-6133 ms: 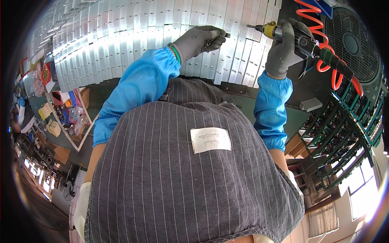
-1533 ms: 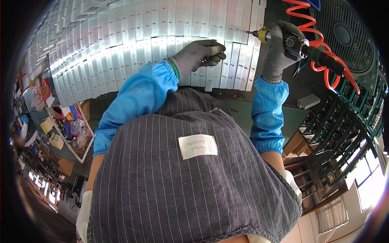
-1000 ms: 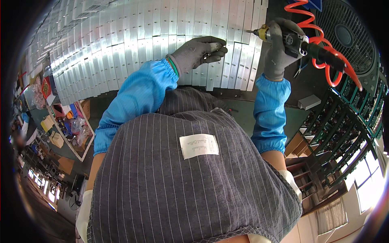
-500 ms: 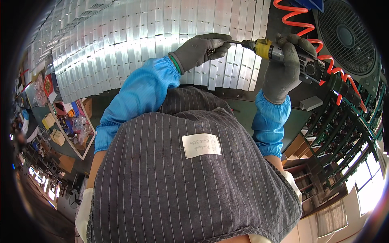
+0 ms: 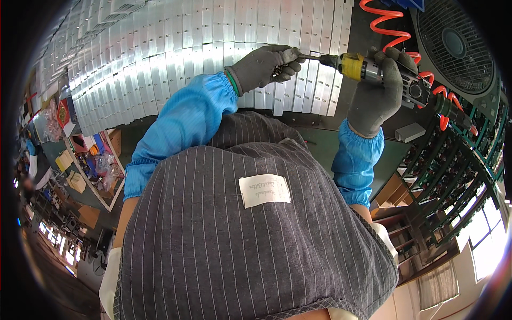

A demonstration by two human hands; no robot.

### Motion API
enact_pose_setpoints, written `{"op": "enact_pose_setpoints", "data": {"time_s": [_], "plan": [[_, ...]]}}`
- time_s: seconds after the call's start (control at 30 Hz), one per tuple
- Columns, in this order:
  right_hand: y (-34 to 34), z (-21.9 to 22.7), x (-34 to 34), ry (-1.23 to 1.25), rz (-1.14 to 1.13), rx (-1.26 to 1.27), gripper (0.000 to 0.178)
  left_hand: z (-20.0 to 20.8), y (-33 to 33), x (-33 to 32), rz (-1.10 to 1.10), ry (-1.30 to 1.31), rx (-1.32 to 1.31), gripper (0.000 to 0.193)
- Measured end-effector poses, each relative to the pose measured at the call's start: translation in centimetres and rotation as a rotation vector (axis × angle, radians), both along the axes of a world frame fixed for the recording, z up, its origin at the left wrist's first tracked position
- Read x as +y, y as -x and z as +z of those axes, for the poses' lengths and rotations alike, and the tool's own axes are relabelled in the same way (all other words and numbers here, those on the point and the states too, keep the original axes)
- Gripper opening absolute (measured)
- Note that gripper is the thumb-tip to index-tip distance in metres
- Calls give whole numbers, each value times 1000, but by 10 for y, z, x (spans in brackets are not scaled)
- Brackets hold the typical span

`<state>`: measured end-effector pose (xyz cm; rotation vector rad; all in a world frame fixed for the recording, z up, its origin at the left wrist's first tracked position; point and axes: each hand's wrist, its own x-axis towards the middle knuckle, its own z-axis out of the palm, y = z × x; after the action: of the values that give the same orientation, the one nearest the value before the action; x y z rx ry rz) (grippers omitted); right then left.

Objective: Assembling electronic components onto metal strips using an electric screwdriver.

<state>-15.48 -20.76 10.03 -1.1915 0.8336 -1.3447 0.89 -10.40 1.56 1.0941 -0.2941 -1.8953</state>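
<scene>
The left hand (image 5: 261, 69) curls around small metal pieces (image 5: 277, 70) over the silvery strips (image 5: 184, 69); the right hand (image 5: 376, 101), right of them, clasps a power driver (image 5: 352, 66).

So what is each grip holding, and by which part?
Right grip: power driver, around its body behind the yellow band. Left grip: small metal pieces, bunched together; exact part unclear.

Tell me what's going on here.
A person in gloves and blue sleeves is working over rows of silvery metal strips. The right hand grips a handheld power tool with a yellow band, its thin bit pointing left, the tip at the left hand's fingertips. The left hand holds some small metal pieces, too small to identify.
</scene>
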Motion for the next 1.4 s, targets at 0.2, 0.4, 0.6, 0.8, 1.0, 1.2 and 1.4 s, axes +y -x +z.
{"op": "enact_pose_setpoints", "data": {"time_s": [0.2, 0.4, 0.6, 0.8, 1.0, 1.2, 1.4], "plan": [[9, -7, -15, -125, -44, -91, 26, -2, 9, -2, -11, -79, 93, 35], [5, -29, -49, 143, -148, 189, 14, -11, 16, -2, 97, -162, 175, 32], [4, -37, -51, 100, -154, 199, 14, -22, 8, 3, 49, -148, 104, 28], [7, -48, -52, 130, -121, 216, 16, -9, 10, 0, 79, -200, 42, 29], [4, -50, -49, 245, -2, 247, 19, -22, 7, 4, 13, -103, 75, 30], [-2, -48, -42, 209, 40, 205, 22, -16, 8, 2, 27, -94, 48, 31], [1, -52, -54, 195, -50, 217, 17, -16, 7, 2, 74, -108, 55, 31]]}}
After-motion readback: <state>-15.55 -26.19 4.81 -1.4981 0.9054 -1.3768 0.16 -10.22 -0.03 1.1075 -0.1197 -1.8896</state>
